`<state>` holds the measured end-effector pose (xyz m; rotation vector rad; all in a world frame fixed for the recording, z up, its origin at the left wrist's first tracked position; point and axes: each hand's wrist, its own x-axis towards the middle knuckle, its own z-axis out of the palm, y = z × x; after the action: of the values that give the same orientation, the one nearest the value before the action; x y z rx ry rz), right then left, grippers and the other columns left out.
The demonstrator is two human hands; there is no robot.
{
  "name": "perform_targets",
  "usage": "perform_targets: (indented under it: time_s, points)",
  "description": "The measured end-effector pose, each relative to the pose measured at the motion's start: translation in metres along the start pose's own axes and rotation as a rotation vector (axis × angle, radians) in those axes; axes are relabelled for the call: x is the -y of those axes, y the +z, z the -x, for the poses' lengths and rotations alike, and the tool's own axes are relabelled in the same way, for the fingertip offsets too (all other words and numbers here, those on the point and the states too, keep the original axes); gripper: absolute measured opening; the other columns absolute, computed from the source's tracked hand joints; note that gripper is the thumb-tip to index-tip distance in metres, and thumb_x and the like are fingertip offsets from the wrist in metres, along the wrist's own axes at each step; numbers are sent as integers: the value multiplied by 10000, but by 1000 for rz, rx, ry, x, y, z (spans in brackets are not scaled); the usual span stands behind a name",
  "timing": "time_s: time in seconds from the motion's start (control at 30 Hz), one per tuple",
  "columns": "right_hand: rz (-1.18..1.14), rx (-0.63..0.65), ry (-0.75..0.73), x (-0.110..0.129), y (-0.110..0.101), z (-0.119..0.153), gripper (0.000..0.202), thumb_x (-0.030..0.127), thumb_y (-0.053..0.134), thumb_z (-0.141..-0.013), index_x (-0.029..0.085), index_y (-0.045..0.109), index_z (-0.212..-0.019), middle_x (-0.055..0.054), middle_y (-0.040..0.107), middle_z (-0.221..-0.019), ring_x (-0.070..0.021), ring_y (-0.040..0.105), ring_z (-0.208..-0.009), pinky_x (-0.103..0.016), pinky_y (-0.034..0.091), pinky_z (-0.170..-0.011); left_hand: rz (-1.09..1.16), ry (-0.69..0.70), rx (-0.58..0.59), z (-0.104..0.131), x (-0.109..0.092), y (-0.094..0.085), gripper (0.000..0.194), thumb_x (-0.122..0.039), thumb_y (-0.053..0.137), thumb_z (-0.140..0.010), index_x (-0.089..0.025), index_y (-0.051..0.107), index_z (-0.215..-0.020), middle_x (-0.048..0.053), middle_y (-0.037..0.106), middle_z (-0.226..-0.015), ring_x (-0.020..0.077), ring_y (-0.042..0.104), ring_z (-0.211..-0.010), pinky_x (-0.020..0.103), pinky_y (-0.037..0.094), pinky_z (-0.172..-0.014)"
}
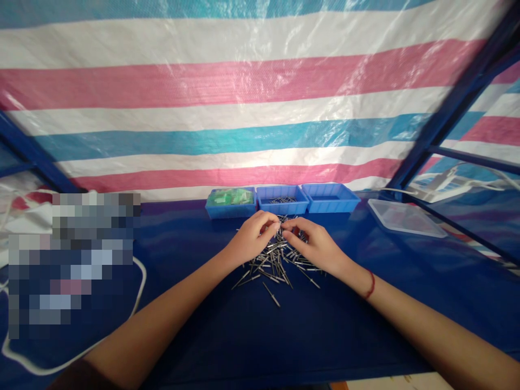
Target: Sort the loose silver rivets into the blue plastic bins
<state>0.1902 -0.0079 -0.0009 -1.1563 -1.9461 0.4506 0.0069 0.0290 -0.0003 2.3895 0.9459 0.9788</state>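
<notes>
At center frame, we see left hand (pixel 252 237) and right hand (pixel 320 248) meet over heaped pins (pixel 274 264), fingers curled nearly closed — whether on a pin, we cannot tell. Bins (pixel 333 206) line up just behind, likely for short reach.

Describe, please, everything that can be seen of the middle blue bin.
The middle bin is blue, open at the top, rectangular, and looks like plastic. It stands upright on the blue table, between the left bin and the right bin, close against both. Thin metal pins lie loose in it, low under the rim. The hands are just in front; whether the left hand touches it, I cannot tell.
</notes>
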Motion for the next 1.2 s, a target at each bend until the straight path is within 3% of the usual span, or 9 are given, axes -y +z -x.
perform_targets:
  time_s: [0.1,0.23,0.37,0.63,0.87,1.0,1.2]
  points:
    - [-171,46,46,6,0,0,235,351,510,-863,169,644,-925,-50,675,-862,-165,600,-762,-292,469,-677,259,-117,-45,-1,-3,12,181,-328,464,-899,-176,556,-937,9,573,-841,132,544,-772,245,430,-693]
    - [-368,75,86,6,2,-1,249,374,521,-857,164,651,-891,-53,673,-872,-170,600,-802,-306,469,-737,395,-184,-34,-1,-8,16,206,-352,480,-878,-174,567,-937,-2,568,-809,126,539,-740,239,429,-676]
    - [-401,67,114,3,2,-1,256,403,559,-829,161,642,-829,-42,660,-807,-163,587,-751,-305,462,-709,406,-232,-22,1,-14,10,217,-359,515,-857,-173,592,-936,3,596,-826,126,547,-740,234,431,-666]
    - [-446,83,206,9,0,-1,266,419,555,-825,169,632,-777,-10,617,-715,-121,537,-649,-266,446,-628,347,-148,-157,1,-21,8,137,-280,555,-842,-167,622,-879,18,640,-827,111,555,-685,224,422,-620]
    - [-543,-115,227,4,2,-2,217,367,672,-729,176,606,-808,-16,615,-749,-127,562,-672,-290,470,-658,260,-140,-208,3,-17,9,101,-234,570,-828,-173,636,-873,26,656,-878,109,575,-681,232,440,-639]
    - [-433,-147,143,5,0,0,186,339,645,-755,177,608,-838,-23,614,-757,-134,565,-667,-287,464,-626,226,-134,-164,3,-14,7,130,-258,545,-850,-175,642,-877,22,655,-857,119,578,-703,231,437,-642]
    - [70,-121,-66,16,-12,-1,165,317,532,-844,195,591,-751,-13,590,-666,-132,524,-599,-273,412,-575,132,-90,-62,2,-14,4,236,-313,462,-901,-163,643,-900,36,647,-847,145,586,-766,247,441,-664]
